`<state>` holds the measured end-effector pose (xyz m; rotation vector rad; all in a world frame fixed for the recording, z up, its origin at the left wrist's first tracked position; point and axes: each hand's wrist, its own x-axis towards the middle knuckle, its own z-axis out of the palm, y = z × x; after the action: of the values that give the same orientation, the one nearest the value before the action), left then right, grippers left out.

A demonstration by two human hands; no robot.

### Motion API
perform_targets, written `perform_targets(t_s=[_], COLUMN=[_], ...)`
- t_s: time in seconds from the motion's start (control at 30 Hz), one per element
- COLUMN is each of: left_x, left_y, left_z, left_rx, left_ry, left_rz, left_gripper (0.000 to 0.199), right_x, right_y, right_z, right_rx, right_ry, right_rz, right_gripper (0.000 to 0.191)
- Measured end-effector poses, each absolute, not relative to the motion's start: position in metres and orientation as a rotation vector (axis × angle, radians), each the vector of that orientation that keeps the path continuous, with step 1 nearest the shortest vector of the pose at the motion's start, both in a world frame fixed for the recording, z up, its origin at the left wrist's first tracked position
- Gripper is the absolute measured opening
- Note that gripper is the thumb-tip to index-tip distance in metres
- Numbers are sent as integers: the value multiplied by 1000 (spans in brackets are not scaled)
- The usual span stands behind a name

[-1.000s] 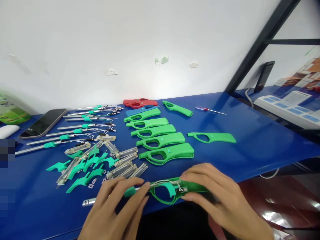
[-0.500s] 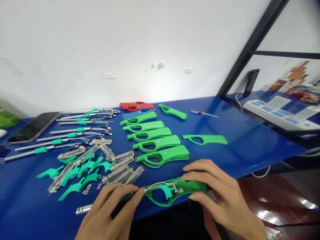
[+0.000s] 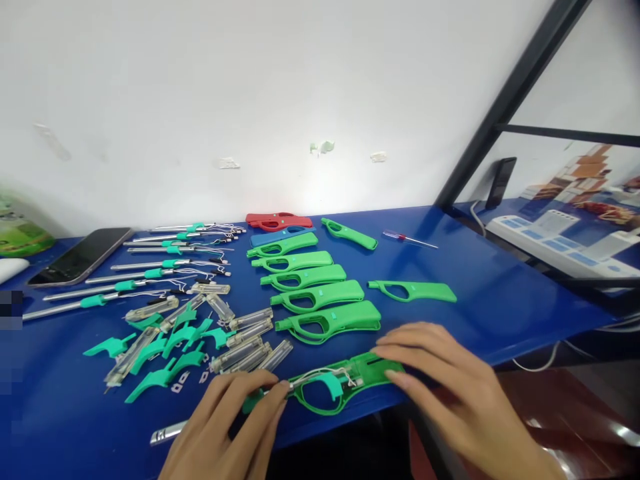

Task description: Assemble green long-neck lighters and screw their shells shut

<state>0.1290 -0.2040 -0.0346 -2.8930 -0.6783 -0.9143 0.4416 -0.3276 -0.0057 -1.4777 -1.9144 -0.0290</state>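
Phone (image 3: 80,257) on L nr green pkg (image 3: 25,230), dark device (image 3: 501,183) nr blk post (image 3: 518,87), R

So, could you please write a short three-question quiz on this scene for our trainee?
1. Which hand holds the metal rod at the narrow end of the open shell? (a) left (b) right (c) neither
2. True or false: the screwdriver lies to the right of the blue shell.
3. Fill in the colour: the trigger in the open shell is ___.

Key: 1: a, left hand; 2: true; 3: teal.
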Motion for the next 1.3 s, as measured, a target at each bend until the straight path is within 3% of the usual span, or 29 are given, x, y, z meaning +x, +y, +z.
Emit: perform_targets(t_s=[0.17, 0.37, 0.6, 1.0, 1.3], left_x=[137, 132, 105, 108, 141], left_y=[-208, -207, -178, -186, -186], left_z=[-28, -16, 7, 19, 16], left_rx=[-2885, -2871, -2663, -2784, -2956], left_ry=[-684, -764, -1040, -1035, -948], left_rz=[-905, -974, -988, -963, -592], left_gripper=[32, 35, 16, 28, 24], right_x=[418, 418, 423, 425, 423], right_y=[-314, -304, -296, -300, -297], right_z=[-1, -5, -11, -19, -16], right_rx=[-1468, -1374, -1297, -1293, -1278], right_ry=[-2042, -2007, -1830, -1846, -1845], right_rz=[104, 6, -97, -74, -81], right_gripper=[25, 22, 15, 13, 12])
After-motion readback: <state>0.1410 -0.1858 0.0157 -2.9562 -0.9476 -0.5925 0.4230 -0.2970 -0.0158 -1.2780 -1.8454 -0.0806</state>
